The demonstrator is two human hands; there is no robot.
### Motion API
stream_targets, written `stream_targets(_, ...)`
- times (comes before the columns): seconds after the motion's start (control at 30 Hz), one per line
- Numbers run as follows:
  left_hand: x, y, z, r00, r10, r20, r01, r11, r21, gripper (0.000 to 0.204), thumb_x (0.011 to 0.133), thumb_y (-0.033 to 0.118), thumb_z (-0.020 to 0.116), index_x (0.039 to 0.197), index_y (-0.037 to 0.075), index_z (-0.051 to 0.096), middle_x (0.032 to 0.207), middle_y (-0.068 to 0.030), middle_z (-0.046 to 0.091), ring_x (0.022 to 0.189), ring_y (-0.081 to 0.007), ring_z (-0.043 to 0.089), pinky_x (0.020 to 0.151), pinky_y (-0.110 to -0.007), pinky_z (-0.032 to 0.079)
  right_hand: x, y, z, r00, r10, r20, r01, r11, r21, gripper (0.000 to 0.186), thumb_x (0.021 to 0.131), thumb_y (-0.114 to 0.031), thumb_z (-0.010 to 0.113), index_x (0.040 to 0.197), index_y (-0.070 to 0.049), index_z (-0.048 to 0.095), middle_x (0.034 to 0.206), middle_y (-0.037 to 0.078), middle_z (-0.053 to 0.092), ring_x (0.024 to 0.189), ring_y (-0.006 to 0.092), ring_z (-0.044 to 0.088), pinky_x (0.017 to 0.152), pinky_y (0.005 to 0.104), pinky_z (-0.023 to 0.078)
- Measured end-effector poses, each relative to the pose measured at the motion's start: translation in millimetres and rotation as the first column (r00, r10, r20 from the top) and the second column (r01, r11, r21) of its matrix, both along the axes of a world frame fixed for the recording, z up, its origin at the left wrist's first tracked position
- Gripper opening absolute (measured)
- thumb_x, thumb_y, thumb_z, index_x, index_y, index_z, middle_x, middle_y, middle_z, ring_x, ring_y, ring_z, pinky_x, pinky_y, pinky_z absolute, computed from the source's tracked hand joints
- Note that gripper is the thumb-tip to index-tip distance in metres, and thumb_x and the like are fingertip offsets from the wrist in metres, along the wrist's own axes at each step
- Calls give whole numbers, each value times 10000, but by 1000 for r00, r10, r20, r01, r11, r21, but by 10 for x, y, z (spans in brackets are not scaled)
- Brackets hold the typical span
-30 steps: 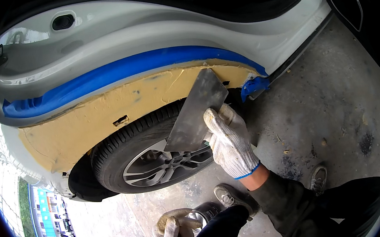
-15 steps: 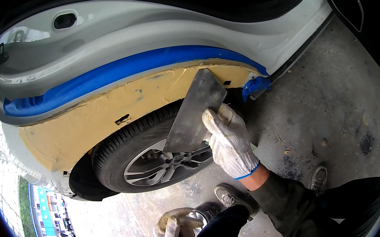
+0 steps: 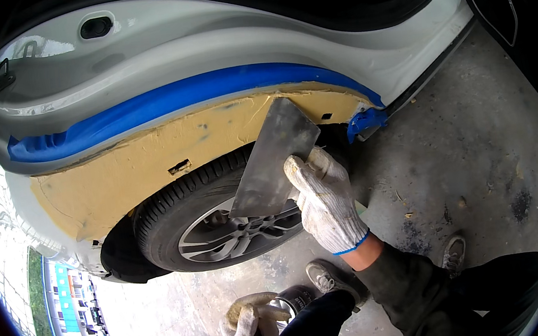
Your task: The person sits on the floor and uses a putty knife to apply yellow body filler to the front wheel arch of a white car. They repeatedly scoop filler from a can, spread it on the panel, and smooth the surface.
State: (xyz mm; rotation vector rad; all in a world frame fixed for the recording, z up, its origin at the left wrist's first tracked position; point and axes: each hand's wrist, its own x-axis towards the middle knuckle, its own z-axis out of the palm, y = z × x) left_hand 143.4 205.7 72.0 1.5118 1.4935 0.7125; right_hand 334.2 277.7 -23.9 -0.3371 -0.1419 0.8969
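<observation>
My right hand [image 3: 325, 201], in a white knit glove, grips a wide grey metal spreader [image 3: 273, 159]. The blade's top edge lies against the yellow filler [image 3: 150, 161] coating the wheel arch of a white car [image 3: 204, 50]. A blue masking tape strip [image 3: 170, 99] runs along the arch above the filler. My left hand [image 3: 249, 324], also gloved, sits low by my knee beside a small round tin [image 3: 293, 300]; what it holds is hidden behind my dark sleeve.
A black tyre with a silver alloy wheel [image 3: 223, 228] fills the arch below the filler. Grey concrete floor [image 3: 463, 147] spreads to the right. My grey shoes [image 3: 325, 275] rest on the floor near the tin.
My right hand and the spreader have shifted slightly along the filler at the top of the arch. My left hand has stayed low.
</observation>
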Motion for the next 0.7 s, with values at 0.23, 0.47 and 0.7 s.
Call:
stream_targets(0.23,-67,27,62,989,22,145,2,987,-159,562,958,492,597,1048,-62,556,605,-61,602,427,-51,381,401,-209,242,1,-56,98,1000,-9,11,9,999,-41,108,934,-128,691,964,-41,635,848,-20,584,795,34,562,719,188,493)
stream_targets(0.47,-13,-5,-36,998,7,57,-6,1000,-11,557,956,489,602,1051,-58,555,596,-66,596,394,-57,360,382,-222,231,9,-95,47,996,48,70,-61,980,191,183,945,-64,644,1071,62,602,1080,128,648,1033,175,654,945,289,559)
stream_targets(0.7,11,-14,25,991,34,132,-20,994,-105,557,961,482,588,1044,-68,551,597,-74,604,397,-63,380,377,-228,245,-153,-460,-278,973,107,206,-98,994,-57,186,916,-43,676,1086,20,638,1009,73,679,929,137,665,849,232,564)
